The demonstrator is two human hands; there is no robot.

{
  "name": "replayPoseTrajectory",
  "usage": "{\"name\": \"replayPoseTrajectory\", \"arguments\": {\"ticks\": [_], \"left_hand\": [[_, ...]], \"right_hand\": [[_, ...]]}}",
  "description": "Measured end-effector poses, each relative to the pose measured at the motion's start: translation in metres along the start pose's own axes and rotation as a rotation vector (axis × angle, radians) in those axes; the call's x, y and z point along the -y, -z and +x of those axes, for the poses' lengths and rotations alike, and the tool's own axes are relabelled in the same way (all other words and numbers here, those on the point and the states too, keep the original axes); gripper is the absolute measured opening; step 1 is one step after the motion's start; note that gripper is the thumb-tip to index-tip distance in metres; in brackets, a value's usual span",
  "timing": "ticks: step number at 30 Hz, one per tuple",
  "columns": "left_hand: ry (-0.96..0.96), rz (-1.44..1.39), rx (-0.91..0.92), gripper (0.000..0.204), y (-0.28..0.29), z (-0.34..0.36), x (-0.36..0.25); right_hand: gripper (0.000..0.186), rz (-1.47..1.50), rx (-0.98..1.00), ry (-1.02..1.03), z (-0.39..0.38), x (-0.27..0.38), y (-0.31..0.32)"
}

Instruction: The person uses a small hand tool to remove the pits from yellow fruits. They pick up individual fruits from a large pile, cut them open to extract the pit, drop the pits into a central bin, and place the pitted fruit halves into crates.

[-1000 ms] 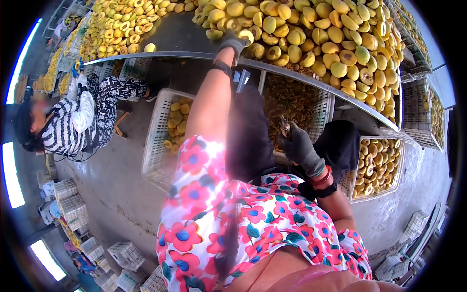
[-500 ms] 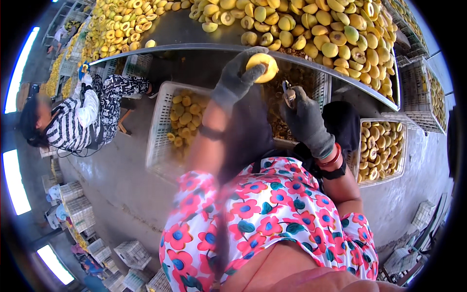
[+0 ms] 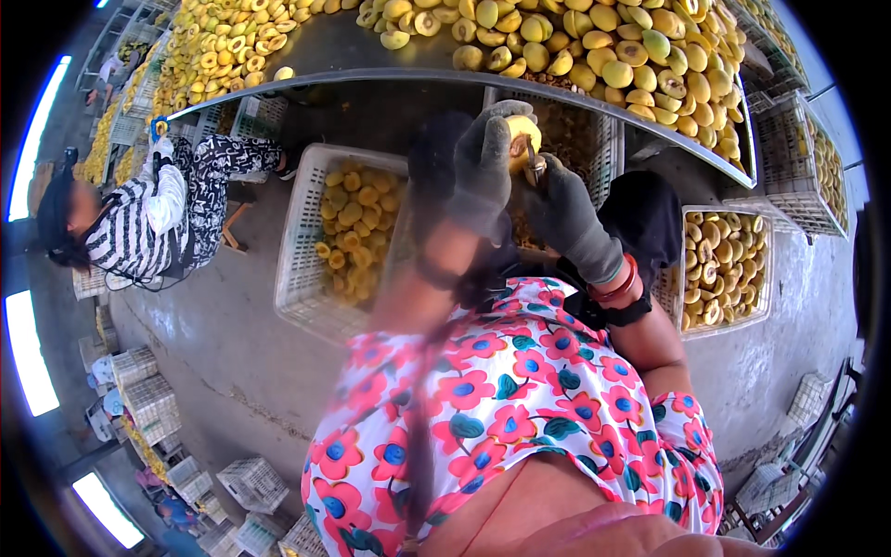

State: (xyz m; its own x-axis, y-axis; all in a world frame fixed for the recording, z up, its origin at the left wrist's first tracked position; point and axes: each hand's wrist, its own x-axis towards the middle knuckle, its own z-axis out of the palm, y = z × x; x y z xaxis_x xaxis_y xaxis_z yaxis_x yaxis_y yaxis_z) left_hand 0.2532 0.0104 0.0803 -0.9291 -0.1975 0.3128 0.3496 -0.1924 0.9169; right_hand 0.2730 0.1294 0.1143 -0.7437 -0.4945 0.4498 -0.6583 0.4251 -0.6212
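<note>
In my gloved left hand (image 3: 481,167) is a yellow peach half (image 3: 525,125), its cut face turned toward the right. My right hand (image 3: 568,206), in a grey glove too, is closed around a small metal-tipped hand tool (image 3: 535,165). The tool's tip meets the cut face of the peach, near its middle. How the tool's handle looks is hidden by the fingers. Both hands are just in front of the metal table edge (image 3: 408,74). Many peach halves (image 3: 631,74) are heaped on the table beyond.
Below the table edge stands a crate (image 3: 608,153) with brown scraps. A white crate of peach halves (image 3: 297,232) is at the left, another crate (image 3: 729,330) at the right. Further left sits a co-worker in a striped top (image 3: 130,227). Stacked crates (image 3: 789,172) stand far right.
My left hand has brought the peach half right and slightly down to my right hand. The right hand has moved a little left, and the tool now touches the fruit.
</note>
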Motion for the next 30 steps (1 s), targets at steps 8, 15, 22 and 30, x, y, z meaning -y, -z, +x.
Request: {"name": "replayPoseTrajectory", "arguments": {"ticks": [8,15,22,30], "left_hand": [[-0.118,0.001,-0.043,0.049,-0.005,0.000,0.003],[-0.011,-0.053,0.098,0.059,0.000,0.007,-0.008],[0.031,0.018,0.091,0.061,0.002,0.002,-0.006],[0.084,-0.006,0.142,0.069,0.003,0.013,-0.017]], "right_hand": [[0.021,0.045,0.005,0.086,-0.004,-0.011,-0.009],[0.015,0.407,0.111,0.037,-0.002,-0.006,0.000],[0.016,0.973,0.296,-0.609,-0.018,-0.019,-0.005],[0.018,1.026,0.536,-0.517,-0.007,-0.029,0.001]]}}
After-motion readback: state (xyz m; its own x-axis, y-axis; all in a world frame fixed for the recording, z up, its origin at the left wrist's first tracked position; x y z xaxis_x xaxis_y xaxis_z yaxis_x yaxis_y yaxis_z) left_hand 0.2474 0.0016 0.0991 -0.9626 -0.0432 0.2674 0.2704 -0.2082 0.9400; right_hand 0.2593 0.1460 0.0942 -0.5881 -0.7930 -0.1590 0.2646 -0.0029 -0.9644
